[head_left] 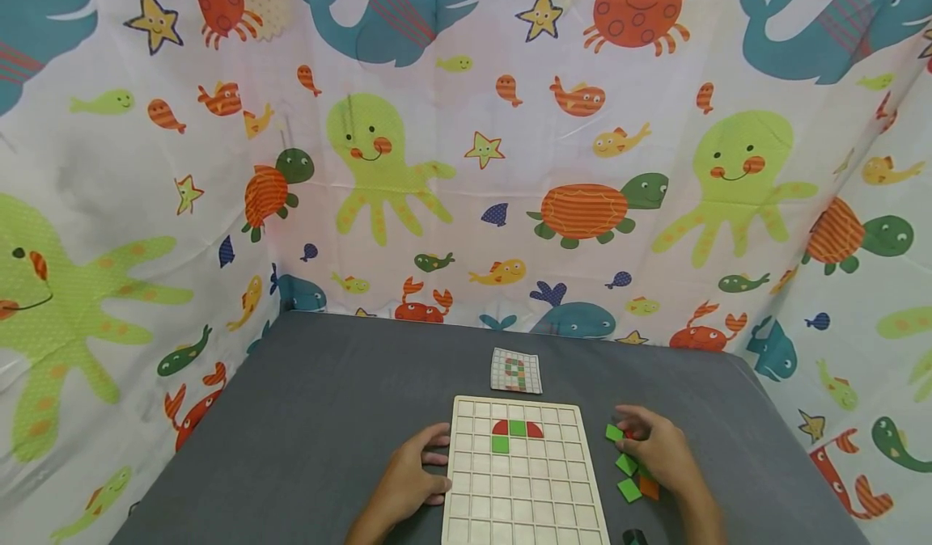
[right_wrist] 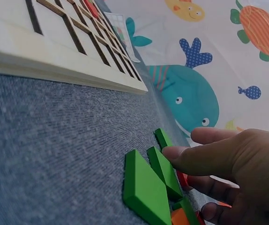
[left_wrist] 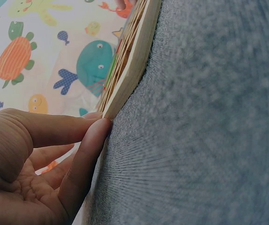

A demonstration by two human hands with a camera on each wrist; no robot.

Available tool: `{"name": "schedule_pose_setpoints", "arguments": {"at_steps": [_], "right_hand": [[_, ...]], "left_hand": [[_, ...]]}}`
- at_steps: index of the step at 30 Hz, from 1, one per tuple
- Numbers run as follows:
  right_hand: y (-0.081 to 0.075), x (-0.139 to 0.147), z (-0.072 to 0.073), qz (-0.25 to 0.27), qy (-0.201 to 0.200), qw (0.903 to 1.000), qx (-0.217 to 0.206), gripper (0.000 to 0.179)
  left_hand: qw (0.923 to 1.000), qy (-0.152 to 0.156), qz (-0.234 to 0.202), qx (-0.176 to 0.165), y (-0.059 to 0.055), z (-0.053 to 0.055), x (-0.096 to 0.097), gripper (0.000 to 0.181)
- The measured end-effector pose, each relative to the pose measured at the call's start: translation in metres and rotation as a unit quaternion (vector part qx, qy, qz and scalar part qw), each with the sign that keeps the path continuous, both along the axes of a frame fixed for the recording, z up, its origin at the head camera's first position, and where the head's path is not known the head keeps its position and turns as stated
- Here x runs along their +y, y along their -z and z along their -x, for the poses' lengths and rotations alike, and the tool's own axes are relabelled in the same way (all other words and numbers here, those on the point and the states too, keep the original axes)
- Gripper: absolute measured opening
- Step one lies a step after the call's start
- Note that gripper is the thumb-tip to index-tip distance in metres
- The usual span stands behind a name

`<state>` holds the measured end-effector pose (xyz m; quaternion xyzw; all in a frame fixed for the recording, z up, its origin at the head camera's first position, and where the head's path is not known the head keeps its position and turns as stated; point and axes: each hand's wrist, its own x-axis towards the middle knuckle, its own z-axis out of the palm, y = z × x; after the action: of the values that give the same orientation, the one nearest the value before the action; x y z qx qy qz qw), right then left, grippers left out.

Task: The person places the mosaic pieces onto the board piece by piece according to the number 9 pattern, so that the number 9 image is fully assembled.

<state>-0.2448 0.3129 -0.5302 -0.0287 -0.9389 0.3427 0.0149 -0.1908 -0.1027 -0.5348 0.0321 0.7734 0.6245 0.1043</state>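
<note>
A pale wooden grid board point(head_left: 520, 492) lies on the table, with two red quarter-round pieces and two green squares in its upper cells. My left hand point(head_left: 408, 476) holds the board's left edge; in the left wrist view the thumb and index finger point(left_wrist: 94, 133) meet at that edge. To the right of the board my right hand point(head_left: 658, 448) reaches over loose tiles with bent fingers, thumb apart from the fingertips. Its thumb lies by a green tile point(right_wrist: 165, 173), while a red piece point(right_wrist: 183, 180) shows beside another fingertip, partly hidden.
A small card point(head_left: 516, 371) with a coloured grid pattern lies behind the board. Green squares point(head_left: 629, 491) and an orange tile point(head_left: 649, 487) lie right of the board. A dark object point(head_left: 634, 537) stands at the front edge of view. A printed curtain point(head_left: 451, 270) surrounds the grey table.
</note>
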Motion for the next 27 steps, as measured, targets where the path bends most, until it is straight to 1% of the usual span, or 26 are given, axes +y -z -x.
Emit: {"name": "schedule_pose_setpoints", "arguments": {"at_steps": [8,16,22,27], "right_hand": [[-0.002,-0.001,-0.001,0.013,0.001,0.9999,0.007,0.053],[-0.007,-0.010,-0.003,0.042,-0.020,0.9988,0.017,0.053],[-0.012,-0.018,-0.003,0.062,-0.041,0.9972,0.010,0.054],[-0.017,-0.028,-0.004,0.082,-0.047,0.9955,0.003,0.055]], "left_hand": [[1.0000,0.001,-0.002,0.001,-0.002,0.000,0.000,0.083],[1.0000,0.000,-0.002,0.003,-0.002,-0.001,0.001,0.083],[1.0000,-0.003,-0.002,0.000,-0.002,-0.001,0.001,0.083],[1.0000,-0.006,-0.001,0.003,-0.002,-0.002,0.002,0.081]]}}
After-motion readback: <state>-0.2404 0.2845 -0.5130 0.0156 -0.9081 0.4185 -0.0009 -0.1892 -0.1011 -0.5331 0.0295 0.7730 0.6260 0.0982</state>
